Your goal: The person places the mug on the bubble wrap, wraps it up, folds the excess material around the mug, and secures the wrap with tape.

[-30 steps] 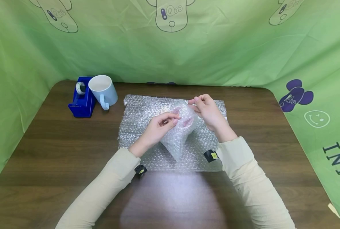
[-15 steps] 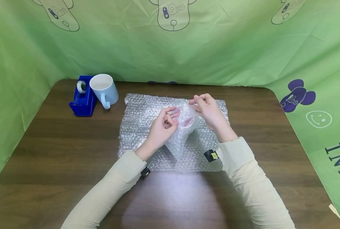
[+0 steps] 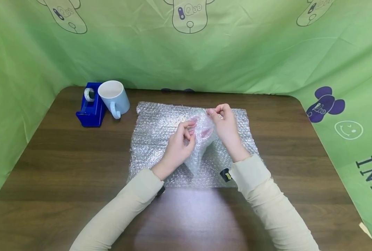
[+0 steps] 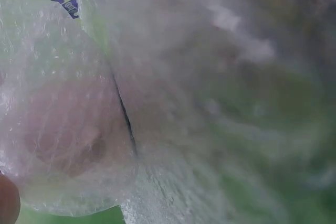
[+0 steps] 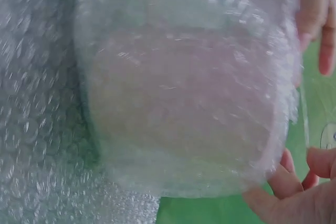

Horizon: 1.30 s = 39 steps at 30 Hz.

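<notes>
A bundle of bubble wrap stands in front of me in the head view, with a pinkish object blurred inside it. Its wrap narrows to a point toward me. My right hand is at the bundle's top right, thumb and fingertips together on what looks like a thin strip of clear tape. The fingers of my left hand touch the bundle's upper left side, bent and spread a little. The left wrist view is mostly filled by blurred wrap, so the left fingertips' contact is hidden.
Under the bundle lies a flat bubble wrap sheet on the wooden table. A blue tape dispenser with a tape roll stands at the back left, touching or close to a light blue mug. Green cloth surrounds the table.
My left hand came off its pinch, spread its fingers, then moved in against the bundle's side. My right hand has shifted slightly, its thumb and fingertips closing together at the top.
</notes>
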Tool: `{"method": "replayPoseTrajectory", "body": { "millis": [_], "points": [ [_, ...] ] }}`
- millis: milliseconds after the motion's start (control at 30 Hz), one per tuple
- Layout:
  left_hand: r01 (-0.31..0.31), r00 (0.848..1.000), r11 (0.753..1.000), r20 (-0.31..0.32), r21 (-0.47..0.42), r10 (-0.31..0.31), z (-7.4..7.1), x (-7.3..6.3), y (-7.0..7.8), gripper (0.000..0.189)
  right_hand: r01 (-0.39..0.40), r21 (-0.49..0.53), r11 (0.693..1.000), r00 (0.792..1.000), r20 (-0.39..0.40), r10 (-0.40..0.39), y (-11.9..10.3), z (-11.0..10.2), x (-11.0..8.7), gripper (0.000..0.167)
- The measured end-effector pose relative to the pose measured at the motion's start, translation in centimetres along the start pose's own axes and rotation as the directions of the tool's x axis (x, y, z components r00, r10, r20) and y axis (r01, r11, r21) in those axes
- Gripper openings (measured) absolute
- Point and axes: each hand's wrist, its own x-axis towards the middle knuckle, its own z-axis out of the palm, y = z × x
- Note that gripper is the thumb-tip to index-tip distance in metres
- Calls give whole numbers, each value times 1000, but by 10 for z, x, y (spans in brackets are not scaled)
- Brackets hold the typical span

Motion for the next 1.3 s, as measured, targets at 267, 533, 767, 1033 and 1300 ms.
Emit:
{"method": "replayPoseTrajectory", "body": {
  "millis": [267,533,767,1033,1300],
  "points": [
    [-78,996,976,-19,202,84,2,-5,5,31,6,-132,991,998,-62,-14,5,9,1,16],
    [-45,994,940,-79,338,76,-2,-8,10,34,-3,-177,984,997,-70,-10,2,12,-1,21],
    [53,987,951,-160,306,-3,-5,-9,6,36,-21,-170,985,998,-68,9,2,12,0,21],
    [281,957,947,-125,154,-263,-15,-3,5,38,-58,-69,996,997,-49,55,4,9,3,17],
    [242,957,928,86,285,-276,-29,11,14,48,-92,84,992,996,-16,93,9,1,7,16]
  ]
}}
